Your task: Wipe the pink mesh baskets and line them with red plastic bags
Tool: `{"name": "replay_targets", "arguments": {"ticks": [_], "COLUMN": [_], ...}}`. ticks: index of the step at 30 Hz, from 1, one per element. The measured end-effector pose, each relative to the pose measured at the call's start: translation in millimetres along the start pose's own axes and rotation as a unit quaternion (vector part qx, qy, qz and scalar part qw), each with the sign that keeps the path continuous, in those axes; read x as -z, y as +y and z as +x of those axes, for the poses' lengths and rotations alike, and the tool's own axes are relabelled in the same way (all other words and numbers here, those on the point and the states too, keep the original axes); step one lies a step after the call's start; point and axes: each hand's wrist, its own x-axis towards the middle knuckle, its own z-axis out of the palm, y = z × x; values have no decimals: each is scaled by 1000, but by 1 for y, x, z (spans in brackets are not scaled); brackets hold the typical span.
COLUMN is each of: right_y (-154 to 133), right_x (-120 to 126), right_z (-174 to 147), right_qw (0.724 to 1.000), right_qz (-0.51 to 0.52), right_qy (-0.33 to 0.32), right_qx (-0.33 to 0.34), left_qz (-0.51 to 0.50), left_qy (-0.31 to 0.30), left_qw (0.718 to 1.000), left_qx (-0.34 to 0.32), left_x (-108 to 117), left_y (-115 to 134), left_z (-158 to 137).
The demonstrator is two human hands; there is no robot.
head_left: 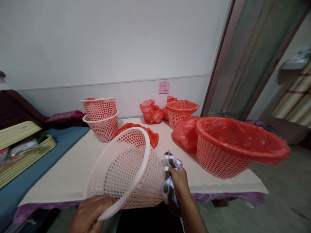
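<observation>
A pale pink perforated plastic basket (150,174) is tilted on its side at the table's front edge, its mouth facing left toward me. My left hand (93,212) grips its rim at the lower left, fingers inside and thumb outside. In my right hand (178,178) is a bunched cloth (168,181), striped brown and white with lilac edging, pressed against the outside of the basket near its base. No bag lines this basket; its holes show through. Just behind it, a crumpled red plastic bag (153,134) lies on the table.
Two stacked pink baskets (103,127) stand at the back left. On the right are a large basket lined with red plastic (218,158) and a smaller lined one (179,118). Red bags (153,113) sit by the wall under a pink note (164,87). A cream-covered table (65,171) supports them.
</observation>
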Motion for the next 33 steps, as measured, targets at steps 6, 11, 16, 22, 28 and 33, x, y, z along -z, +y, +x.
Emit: {"name": "replay_targets", "arguments": {"ticks": [6,11,16,22,28,33], "right_y": [-66,-87,-84,-88,-87,-73], "right_x": [-30,-29,-25,-39,-55,-56], "right_z": [-27,-29,-48,-61,-96,-133], "right_qw": [984,976,987,989,992,978], "right_qz": [148,187,113,-63,-48,-55], "right_qy": [-98,-106,-83,-39,-52,-104], "right_qx": [15,24,77,128,103,174], "left_qz": [-29,23,65,151,37,-106], "left_qy": [-77,-92,-184,-175,-131,-103], "left_qw": [990,989,971,972,984,965], "left_qx": [-112,-110,-139,-40,119,218], "left_x": [-7,-11,1,0,-30,-36], "left_y": [-7,-21,-32,-31,31,52], "left_z": [9,-4,2,-2,33,66]}}
